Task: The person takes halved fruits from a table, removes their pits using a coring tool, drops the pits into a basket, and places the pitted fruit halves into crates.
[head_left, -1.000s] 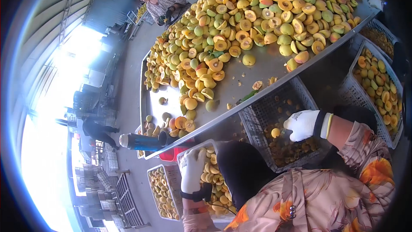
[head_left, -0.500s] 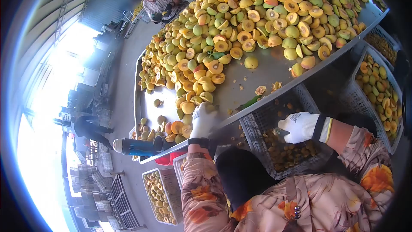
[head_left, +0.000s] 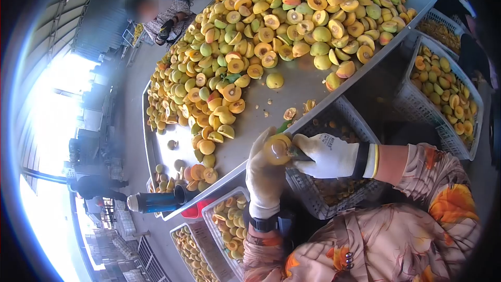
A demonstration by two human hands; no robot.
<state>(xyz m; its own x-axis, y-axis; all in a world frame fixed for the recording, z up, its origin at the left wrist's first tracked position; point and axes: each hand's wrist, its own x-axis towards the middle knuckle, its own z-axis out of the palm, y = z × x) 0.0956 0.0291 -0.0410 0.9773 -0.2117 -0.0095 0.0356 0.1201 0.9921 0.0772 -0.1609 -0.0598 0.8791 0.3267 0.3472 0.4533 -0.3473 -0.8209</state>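
Both my hands wear white gloves and meet over the near edge of the metal table (head_left: 229, 177). My left hand (head_left: 265, 177) has its fingers wrapped round a halved yellow fruit (head_left: 277, 149), cut face showing. Closed beside it, my right hand (head_left: 329, 155) grips a small dark-handled tool (head_left: 301, 155), whose tip meets the fruit; the tip itself is blurred. Beneath my hands is a grey crate (head_left: 334, 196) with small brown bits in it. Ahead on the table lies a large heap of halved fruit (head_left: 271, 31).
A blue bottle (head_left: 156, 202) lies at the table's left corner, by a red container (head_left: 194, 209). Fruit crates (head_left: 224, 219) stand at the lower left, another (head_left: 443, 91) at the right. One person (head_left: 169, 21) sits beyond the table; another (head_left: 96, 187) bends at far left.
My left hand went from the crate at the lower left to the fruit on the table, then came back holding a half. My right hand moved left to meet it. The view shifted.
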